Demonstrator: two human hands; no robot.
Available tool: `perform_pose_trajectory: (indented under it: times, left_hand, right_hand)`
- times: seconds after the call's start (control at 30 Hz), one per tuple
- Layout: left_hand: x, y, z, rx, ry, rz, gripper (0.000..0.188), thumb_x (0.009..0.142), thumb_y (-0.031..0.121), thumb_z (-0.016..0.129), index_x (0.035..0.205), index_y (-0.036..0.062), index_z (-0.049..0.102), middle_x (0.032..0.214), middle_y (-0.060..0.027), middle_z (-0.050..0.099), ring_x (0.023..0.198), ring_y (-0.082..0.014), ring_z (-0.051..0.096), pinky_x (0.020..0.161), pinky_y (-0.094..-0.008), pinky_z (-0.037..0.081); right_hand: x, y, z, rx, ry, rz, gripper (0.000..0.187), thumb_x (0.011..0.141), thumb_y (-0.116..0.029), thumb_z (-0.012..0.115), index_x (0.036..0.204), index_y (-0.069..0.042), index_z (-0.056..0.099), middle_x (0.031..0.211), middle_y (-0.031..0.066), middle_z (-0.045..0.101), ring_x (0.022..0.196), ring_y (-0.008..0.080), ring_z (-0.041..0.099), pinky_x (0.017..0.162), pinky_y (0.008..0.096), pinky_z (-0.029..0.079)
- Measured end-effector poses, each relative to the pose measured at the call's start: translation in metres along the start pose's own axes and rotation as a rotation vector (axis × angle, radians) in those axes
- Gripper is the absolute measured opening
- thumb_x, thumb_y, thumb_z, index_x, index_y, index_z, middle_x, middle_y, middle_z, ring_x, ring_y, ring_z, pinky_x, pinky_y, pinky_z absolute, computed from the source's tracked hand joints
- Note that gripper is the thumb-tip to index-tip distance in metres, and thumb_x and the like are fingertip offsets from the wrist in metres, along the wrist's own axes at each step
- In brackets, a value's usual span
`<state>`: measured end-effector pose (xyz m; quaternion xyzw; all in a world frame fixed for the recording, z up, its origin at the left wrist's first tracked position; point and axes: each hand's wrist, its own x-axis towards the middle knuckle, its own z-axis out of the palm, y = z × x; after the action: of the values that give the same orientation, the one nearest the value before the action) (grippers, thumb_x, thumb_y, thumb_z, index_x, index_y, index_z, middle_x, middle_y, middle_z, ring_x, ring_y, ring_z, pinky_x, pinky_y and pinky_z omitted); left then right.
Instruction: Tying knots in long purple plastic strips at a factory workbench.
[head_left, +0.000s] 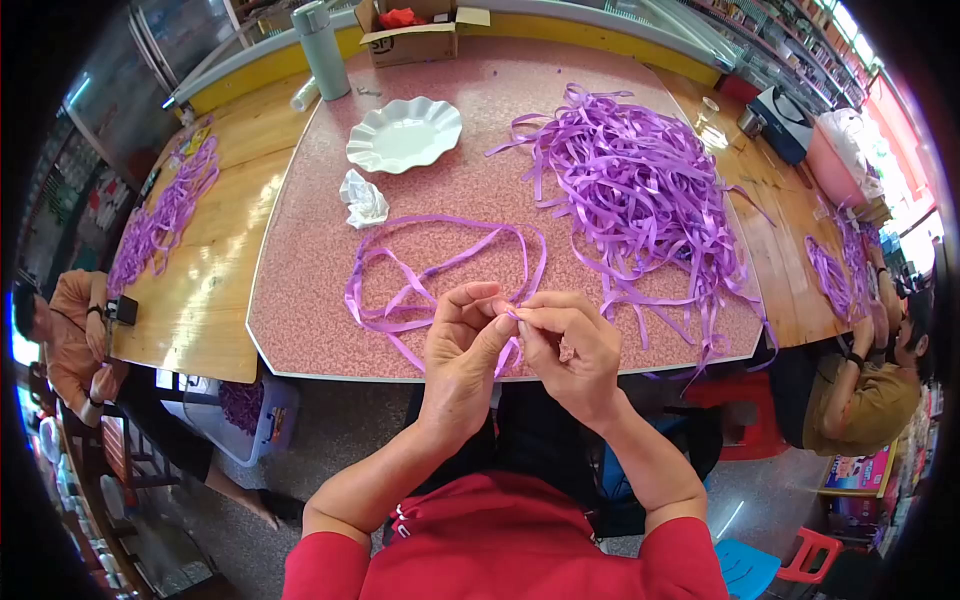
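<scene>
Both hands meet at the near edge of the desk (pixel 300 300), and each grip is closed on the same purple ribbon (pixel 440 270). Left hand (pixel 462 340) pinches it between thumb and forefinger, and the right hand (pixel 570 345) pinches it just beside, the fingertips of the two hands touching. From the pinch this one ribbon runs out in loose loops over the pink speckled top of the desk.

Further right lies one big heap of purple ribbons (pixel 630 190), tangled, with some ends hanging over the edge. One crumpled white paper (pixel 363 200) lies behind the loops, and one white plate with wavy rim (pixel 404 133) is behind it. At the far edge stand one pale green bottle (pixel 324 50), tall and round, and one open brown cardboard box (pixel 415 35) with something red inside.

Two smaller heaps of ribbon lie on the wooden parts, one at the left (pixel 165 215) and one at the right (pixel 840 265). Two other persons sit there, one at the left (pixel 70 330) and one at the right (pixel 870 390).
</scene>
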<state>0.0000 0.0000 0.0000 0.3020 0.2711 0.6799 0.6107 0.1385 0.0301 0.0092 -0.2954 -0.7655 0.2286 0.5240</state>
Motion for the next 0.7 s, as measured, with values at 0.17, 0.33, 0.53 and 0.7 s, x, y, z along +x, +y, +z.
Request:
perform_pose_trajectory:
  times: [0.17,0.33,0.53,0.7]
  left_hand:
    - [-0.001,-0.009,0.0,-0.138,-0.023,-0.027,0.037,0.095,-0.001,0.058,0.128,0.0086,0.046,0.108,-0.0034,0.059,0.104,-0.0138,0.056,0.097,-0.0312,0.044]
    - [0.001,-0.01,-0.005,-0.004,-0.051,0.068,0.035,0.095,-0.001,0.058,0.126,0.0079,0.046,0.107,-0.0039,0.057,0.103,-0.0131,0.055,0.096,-0.0302,0.043]
    - [0.005,-0.005,-0.008,0.138,-0.061,0.11,0.023,0.096,0.005,0.062,0.115,0.0064,0.049,0.106,-0.0029,0.056,0.098,-0.0096,0.053,0.091,-0.0253,0.043]
    - [0.004,-0.002,-0.005,0.252,-0.033,0.168,0.015,0.094,0.003,0.063,0.107,0.0047,0.055,0.103,-0.0049,0.058,0.096,-0.012,0.056,0.086,-0.0268,0.045]
  right_hand:
    - [-0.001,-0.007,0.001,0.409,0.086,0.513,0.01,0.091,0.003,0.061,0.099,0.0,0.066,0.095,0.0037,0.064,0.075,0.0046,0.058,0.063,0.019,0.047]
    - [0.009,-0.011,-0.009,0.377,-0.04,0.693,0.008,0.092,0.0,0.061,0.098,0.0,0.066,0.093,0.0019,0.063,0.074,0.0026,0.055,0.062,0.0172,0.043]
    - [0.009,-0.003,-0.007,0.366,-0.075,0.52,0.005,0.092,-0.002,0.061,0.094,-0.002,0.065,0.08,-0.0043,0.056,0.066,0.001,0.048,0.06,0.017,0.039]
    - [0.014,-0.012,-0.008,0.501,-0.079,0.66,0.007,0.093,-0.005,0.059,0.092,-0.001,0.065,0.076,-0.0048,0.054,0.061,0.001,0.045,0.053,0.0178,0.037]
